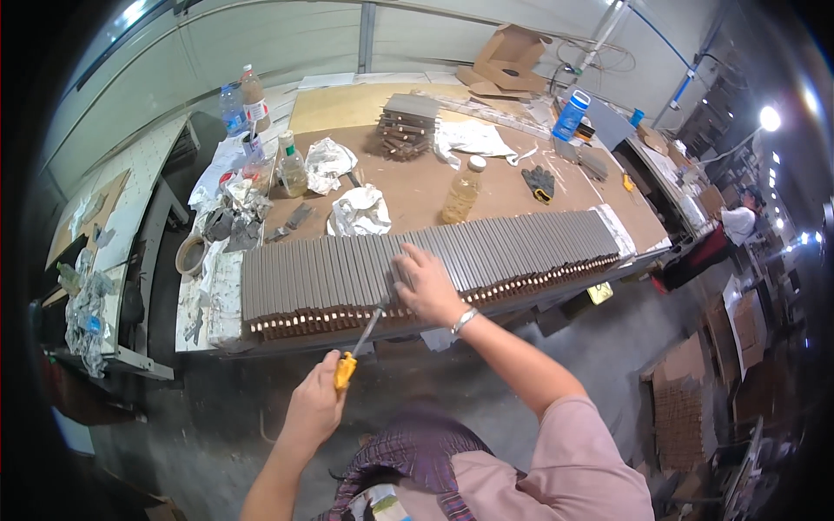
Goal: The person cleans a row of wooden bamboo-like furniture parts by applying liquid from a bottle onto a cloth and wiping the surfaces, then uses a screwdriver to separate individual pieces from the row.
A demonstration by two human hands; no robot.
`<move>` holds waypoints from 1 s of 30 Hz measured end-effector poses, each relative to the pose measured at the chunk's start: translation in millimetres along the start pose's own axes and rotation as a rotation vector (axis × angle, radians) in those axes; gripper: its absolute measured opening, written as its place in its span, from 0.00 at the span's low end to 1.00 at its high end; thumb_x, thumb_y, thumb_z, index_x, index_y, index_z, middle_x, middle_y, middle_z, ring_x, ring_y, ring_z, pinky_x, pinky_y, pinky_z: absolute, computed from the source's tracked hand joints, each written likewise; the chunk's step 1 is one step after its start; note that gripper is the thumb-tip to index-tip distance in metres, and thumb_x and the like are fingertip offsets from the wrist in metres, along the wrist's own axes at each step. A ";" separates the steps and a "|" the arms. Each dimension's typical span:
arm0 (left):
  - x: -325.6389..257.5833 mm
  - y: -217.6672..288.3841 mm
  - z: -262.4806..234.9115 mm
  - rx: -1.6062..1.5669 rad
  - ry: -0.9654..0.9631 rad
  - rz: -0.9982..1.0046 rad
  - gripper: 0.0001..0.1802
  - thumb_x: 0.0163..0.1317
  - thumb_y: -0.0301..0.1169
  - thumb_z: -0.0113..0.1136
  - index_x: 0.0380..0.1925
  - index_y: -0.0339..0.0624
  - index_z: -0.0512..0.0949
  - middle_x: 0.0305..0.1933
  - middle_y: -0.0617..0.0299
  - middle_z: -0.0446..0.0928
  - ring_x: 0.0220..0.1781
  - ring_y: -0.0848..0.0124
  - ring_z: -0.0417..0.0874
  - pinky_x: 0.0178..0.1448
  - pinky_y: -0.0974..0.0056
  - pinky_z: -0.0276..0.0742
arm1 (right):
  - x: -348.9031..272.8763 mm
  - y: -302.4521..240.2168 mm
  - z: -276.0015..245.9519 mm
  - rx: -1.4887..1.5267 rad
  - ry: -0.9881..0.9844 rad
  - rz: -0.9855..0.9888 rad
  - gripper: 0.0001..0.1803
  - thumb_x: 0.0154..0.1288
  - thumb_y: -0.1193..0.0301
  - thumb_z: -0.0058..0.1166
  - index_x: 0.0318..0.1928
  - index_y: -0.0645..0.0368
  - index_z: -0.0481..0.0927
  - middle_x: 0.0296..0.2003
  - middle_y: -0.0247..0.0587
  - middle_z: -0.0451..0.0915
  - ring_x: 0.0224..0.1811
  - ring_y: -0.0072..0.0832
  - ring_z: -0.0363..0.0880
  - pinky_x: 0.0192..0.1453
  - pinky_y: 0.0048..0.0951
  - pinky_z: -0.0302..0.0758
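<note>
A long row of narrow grey-brown strips (321, 273) stands packed side by side along the table's near edge. Pale peg-like ends show along its lower front. My left hand (314, 404) is closed round the yellow handle of a tool with a thin metal shaft (369, 330). The shaft points up and right, its tip at the row's front edge; whether it touches is hard to tell. Close to that tip, my right hand (426, 286) lies on top of the strips with its fingers bent and apart.
Behind the row stand a jar of yellowish liquid (462, 193), crumpled white paper (360, 211), a dark glove (539, 184) and a stack of similar strips (408, 126). A tape roll (190, 256) and bottles (292, 167) sit at left. Another person (734, 227) is far right.
</note>
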State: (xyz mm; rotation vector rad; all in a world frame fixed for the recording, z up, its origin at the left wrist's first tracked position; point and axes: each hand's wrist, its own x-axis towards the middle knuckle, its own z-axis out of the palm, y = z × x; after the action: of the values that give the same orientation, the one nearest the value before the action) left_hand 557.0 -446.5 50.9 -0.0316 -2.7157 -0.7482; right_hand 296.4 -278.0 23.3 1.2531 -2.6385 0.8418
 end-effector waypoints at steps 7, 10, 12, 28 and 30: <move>36.5 30.5 39.8 0.254 -0.180 -0.161 0.28 0.59 0.25 0.60 0.60 0.31 0.68 0.38 0.49 0.77 0.40 0.53 0.84 0.42 0.54 0.83 | 26.1 64.3 3.8 -0.207 -0.181 -0.200 0.34 0.72 0.51 0.50 0.72 0.55 0.66 0.74 0.54 0.60 0.78 0.53 0.54 0.79 0.57 0.51; 40.2 44.8 48.0 0.207 -0.174 -0.246 0.27 0.59 0.25 0.60 0.60 0.33 0.68 0.39 0.48 0.78 0.41 0.51 0.84 0.43 0.52 0.82 | 29.9 80.6 9.7 -0.187 -0.176 -0.289 0.35 0.72 0.51 0.50 0.72 0.55 0.66 0.74 0.54 0.59 0.78 0.54 0.54 0.79 0.58 0.51; 45.0 55.6 49.9 0.247 -0.225 -0.410 0.29 0.57 0.27 0.62 0.60 0.35 0.68 0.40 0.49 0.79 0.41 0.50 0.84 0.43 0.50 0.82 | 32.3 88.3 -0.1 -0.121 -0.215 -0.337 0.35 0.71 0.53 0.52 0.73 0.56 0.64 0.74 0.55 0.59 0.78 0.54 0.53 0.79 0.58 0.51; 93.1 149.0 81.6 0.159 -0.155 -0.573 0.30 0.54 0.21 0.61 0.60 0.38 0.69 0.47 0.42 0.81 0.45 0.42 0.83 0.49 0.47 0.80 | 33.0 152.6 -45.9 -0.044 -0.192 -0.271 0.33 0.69 0.60 0.54 0.72 0.55 0.65 0.72 0.52 0.63 0.77 0.50 0.55 0.79 0.57 0.49; 102.8 161.0 96.0 0.115 -0.223 -0.454 0.30 0.55 0.21 0.61 0.60 0.38 0.68 0.45 0.42 0.81 0.44 0.42 0.84 0.48 0.46 0.80 | 29.3 177.5 -61.3 -0.127 -0.200 -0.220 0.33 0.71 0.59 0.52 0.72 0.55 0.65 0.73 0.51 0.63 0.78 0.49 0.54 0.79 0.57 0.49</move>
State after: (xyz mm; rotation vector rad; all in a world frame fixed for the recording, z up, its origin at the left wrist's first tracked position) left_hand 447.7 -266.0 85.0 0.5773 -3.0121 -0.7397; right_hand 136.9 -176.0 6.5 1.6299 -2.5840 0.5318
